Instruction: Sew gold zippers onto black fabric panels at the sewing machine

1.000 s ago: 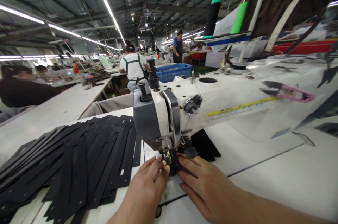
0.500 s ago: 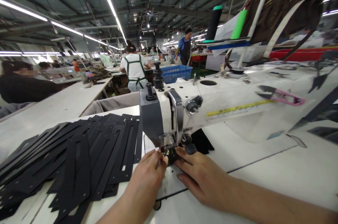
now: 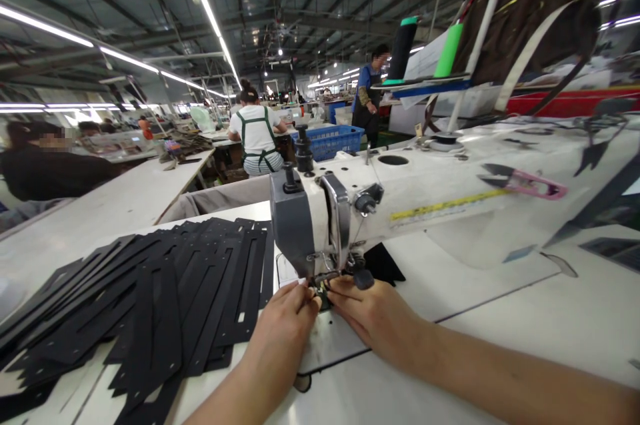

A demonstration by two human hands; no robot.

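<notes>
A white sewing machine (image 3: 425, 198) stands on a white table (image 3: 525, 318), its grey head (image 3: 293, 231) toward me. My left hand (image 3: 285, 318) and my right hand (image 3: 373, 315) meet under the needle, fingers pressed together on a small dark piece (image 3: 323, 297) that is mostly hidden beneath them. To the left, a fanned stack of black slotted strips (image 3: 150, 298) lies on the table.
Pink-handled thread snips (image 3: 525, 181) lie on the machine arm. Black and green thread cones (image 3: 425, 41) stand behind. A blue basket (image 3: 330, 138) and other workers at long tables are further back; a person in dark clothes sits at far left.
Both hands have slid forward under the needle, covering more of the small dark piece. The view has shifted slightly. A person in a blue top in the background has walked to the right.
</notes>
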